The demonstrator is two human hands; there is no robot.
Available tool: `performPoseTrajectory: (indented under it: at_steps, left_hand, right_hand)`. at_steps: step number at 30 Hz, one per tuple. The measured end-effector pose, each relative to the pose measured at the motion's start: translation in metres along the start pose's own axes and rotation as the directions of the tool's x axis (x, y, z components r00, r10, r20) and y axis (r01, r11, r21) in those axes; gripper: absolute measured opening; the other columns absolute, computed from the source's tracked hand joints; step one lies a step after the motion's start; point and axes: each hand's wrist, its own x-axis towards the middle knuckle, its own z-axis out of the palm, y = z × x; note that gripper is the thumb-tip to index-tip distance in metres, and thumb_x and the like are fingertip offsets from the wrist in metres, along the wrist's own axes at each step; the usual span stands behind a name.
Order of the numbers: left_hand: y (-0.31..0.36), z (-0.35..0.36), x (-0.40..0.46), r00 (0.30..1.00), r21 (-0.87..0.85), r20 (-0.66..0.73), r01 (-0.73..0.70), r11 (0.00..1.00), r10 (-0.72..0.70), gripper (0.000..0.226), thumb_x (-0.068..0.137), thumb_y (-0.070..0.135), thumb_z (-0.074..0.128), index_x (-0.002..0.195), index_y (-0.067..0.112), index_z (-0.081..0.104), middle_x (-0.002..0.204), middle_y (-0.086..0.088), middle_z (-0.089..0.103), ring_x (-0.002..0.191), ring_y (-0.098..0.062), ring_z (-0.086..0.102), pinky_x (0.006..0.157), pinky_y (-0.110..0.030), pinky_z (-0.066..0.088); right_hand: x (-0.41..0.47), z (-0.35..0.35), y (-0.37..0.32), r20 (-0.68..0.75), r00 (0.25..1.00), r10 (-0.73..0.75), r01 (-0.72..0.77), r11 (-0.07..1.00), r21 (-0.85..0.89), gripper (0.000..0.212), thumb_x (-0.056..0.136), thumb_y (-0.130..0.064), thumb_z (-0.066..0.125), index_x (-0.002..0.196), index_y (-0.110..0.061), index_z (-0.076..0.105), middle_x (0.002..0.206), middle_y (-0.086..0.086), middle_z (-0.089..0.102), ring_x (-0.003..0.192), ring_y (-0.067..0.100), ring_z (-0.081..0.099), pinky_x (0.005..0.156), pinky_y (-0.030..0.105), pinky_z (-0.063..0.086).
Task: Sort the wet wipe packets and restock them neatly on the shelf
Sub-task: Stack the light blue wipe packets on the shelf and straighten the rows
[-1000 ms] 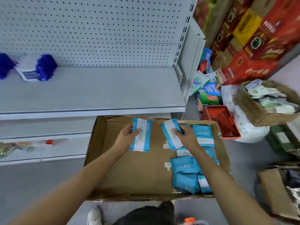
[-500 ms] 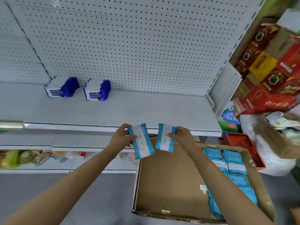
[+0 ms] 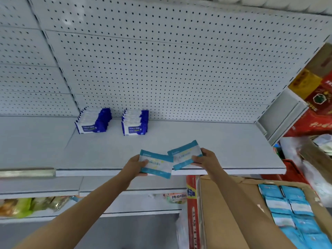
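Over the front edge of a grey shelf [image 3: 215, 150], the left hand [image 3: 133, 165] and right hand [image 3: 206, 158] each grip a light-blue wet wipe packet [image 3: 158, 167] [image 3: 186, 155], their inner corners overlapping. Two stacks of dark-blue packets [image 3: 93, 122] [image 3: 134, 123] stand against the pegboard [image 3: 161, 60]. More light-blue packets [image 3: 291, 211] lie in a cardboard box [image 3: 224, 212] at lower right.

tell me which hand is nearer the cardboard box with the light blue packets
Right. The right hand, gripping a light blue packet, is just above the cardboard box's top left corner; the left hand, holding another packet, is farther left.
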Motion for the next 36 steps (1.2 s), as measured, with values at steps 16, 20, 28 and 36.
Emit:
performPoseTrajectory:
  at_steps: [16,20,28,36]
  left_hand:
    - [0.048,-0.047,0.126,0.997,0.086,0.078,0.01,0.996,-0.016,0.029,0.085,0.009,0.073,0.111,0.019,0.065,0.106,-0.001,0.072,0.094,-0.02,0.07,0.075,-0.03,0.06]
    - [0.054,-0.039,0.155,0.999,0.124,0.039,0.033,0.992,-0.038,0.034,0.085,0.008,0.072,0.116,0.019,0.063,0.107,0.001,0.072,0.094,-0.017,0.07,0.07,-0.024,0.059]
    - [0.058,-0.022,0.197,0.994,0.105,-0.019,0.108,0.989,-0.107,0.024,0.086,0.008,0.072,0.108,0.019,0.069,0.1,0.001,0.076,0.093,-0.018,0.072,0.08,-0.03,0.059]
    - [0.063,0.007,0.219,0.992,0.091,-0.074,0.109,0.99,-0.102,0.017,0.087,0.006,0.07,0.103,0.012,0.071,0.093,-0.001,0.077,0.086,-0.019,0.073,0.071,-0.024,0.058]
  right_hand:
    - [0.203,0.042,-0.024,-0.125,0.988,0.093,-0.102,0.992,-0.067,0.029,0.077,0.013,0.071,0.104,0.006,0.063,0.099,0.017,0.066,0.085,0.033,0.065,0.06,0.026,0.06]
    - [0.272,0.041,-0.023,-0.184,0.978,0.093,-0.136,0.963,-0.234,0.021,0.076,0.0,0.077,0.095,0.0,0.067,0.093,0.015,0.07,0.076,0.027,0.065,0.063,0.028,0.059]
    - [0.359,0.049,-0.02,-0.207,0.978,0.011,-0.102,0.894,-0.437,0.027,0.074,-0.016,0.082,0.097,-0.006,0.073,0.09,0.008,0.074,0.077,0.024,0.065,0.073,0.032,0.053]
    - [0.369,0.054,-0.01,-0.235,0.969,-0.078,-0.055,0.856,-0.514,0.023,0.079,-0.027,0.078,0.095,-0.01,0.074,0.086,0.003,0.073,0.076,0.02,0.065,0.06,0.025,0.046]
